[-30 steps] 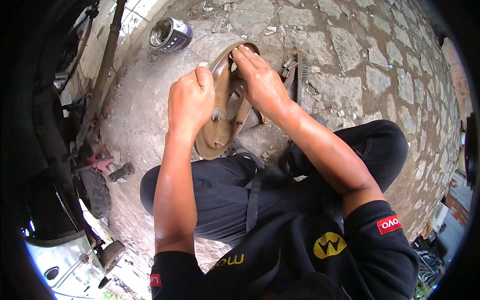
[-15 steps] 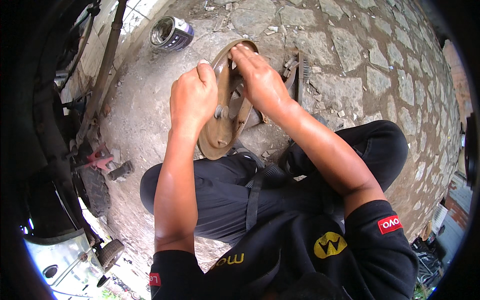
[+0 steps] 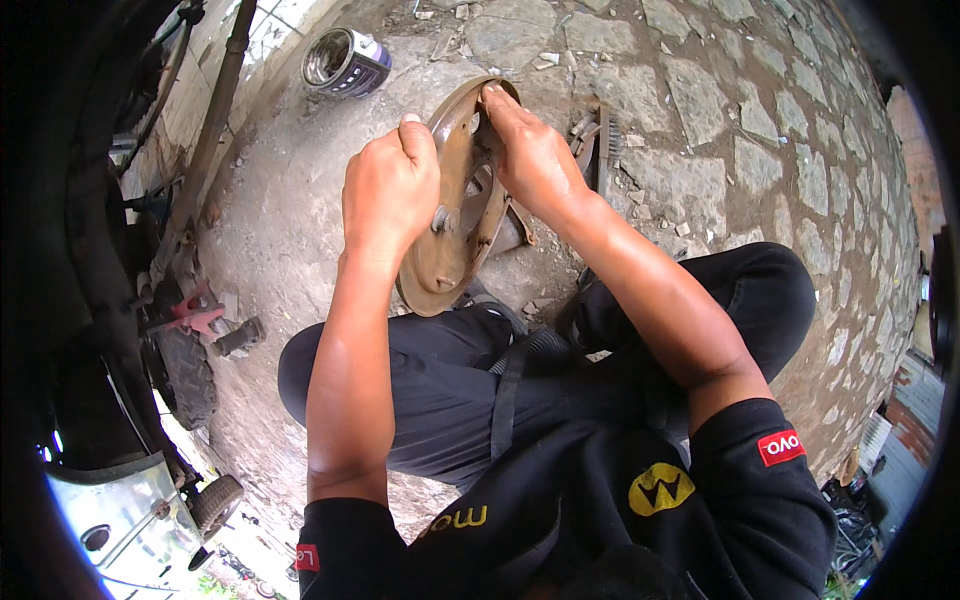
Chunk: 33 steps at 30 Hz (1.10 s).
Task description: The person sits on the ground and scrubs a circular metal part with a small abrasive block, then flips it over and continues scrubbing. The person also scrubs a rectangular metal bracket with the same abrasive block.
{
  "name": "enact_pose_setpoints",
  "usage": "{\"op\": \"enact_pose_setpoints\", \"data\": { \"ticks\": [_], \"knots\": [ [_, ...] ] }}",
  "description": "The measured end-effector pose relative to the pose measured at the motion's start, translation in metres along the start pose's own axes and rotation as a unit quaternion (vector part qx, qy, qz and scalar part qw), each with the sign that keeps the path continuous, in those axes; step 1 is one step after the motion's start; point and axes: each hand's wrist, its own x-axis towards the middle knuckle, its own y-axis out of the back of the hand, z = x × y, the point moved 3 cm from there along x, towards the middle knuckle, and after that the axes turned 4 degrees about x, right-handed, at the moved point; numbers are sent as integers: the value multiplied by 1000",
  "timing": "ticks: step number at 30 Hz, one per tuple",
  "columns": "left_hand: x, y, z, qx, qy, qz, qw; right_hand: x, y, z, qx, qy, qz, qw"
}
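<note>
A round, brownish metal plate (image 3: 424, 277) with a raised rim, which looks like a brake backing plate, stands tilted in front of my shins. A large opening and a bolt-like stud show on its face. My left hand (image 3: 390, 185) is closed on its left edge, thumb pointing up. At the upper right my right hand (image 3: 535, 160) presses against the inner face by the rim, fingers together and bent. Whether something thin lies under those fingers is hidden.
An open paint can (image 3: 345, 65) stands at the far left. Beyond my right hand lies a wire brush (image 3: 605, 150) beside other metal pieces. Vehicle parts and a red metal piece (image 3: 197, 312) are at the left. Rough stone paving (image 3: 680, 185) spreads to the right.
My right hand has slid a little to the right along the plate's upper part. My left hand keeps its hold, and the plate has shifted only slightly.
</note>
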Motion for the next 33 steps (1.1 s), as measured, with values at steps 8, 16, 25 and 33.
{"op": "enact_pose_setpoints", "data": {
  "ticks": [8, 16, 25, 33],
  "knots": [
    [0, 1, 0, -6, 2, -3, 1000, -3, -3, 0, -1, 27, 19, 999],
    [-5, -2, 0, -7, 5, 4, 1000, -4, -3, -3, -13, 29, 26, 999],
    [-5, 0, 0, -11, 22, -4, 1000, -8, -2, -20, -19, 68, 13, 997],
    [-4, 0, -3, -22, 31, -12, 999, -7, -6, -12, 3, 73, 22, 997]
  ]
}}
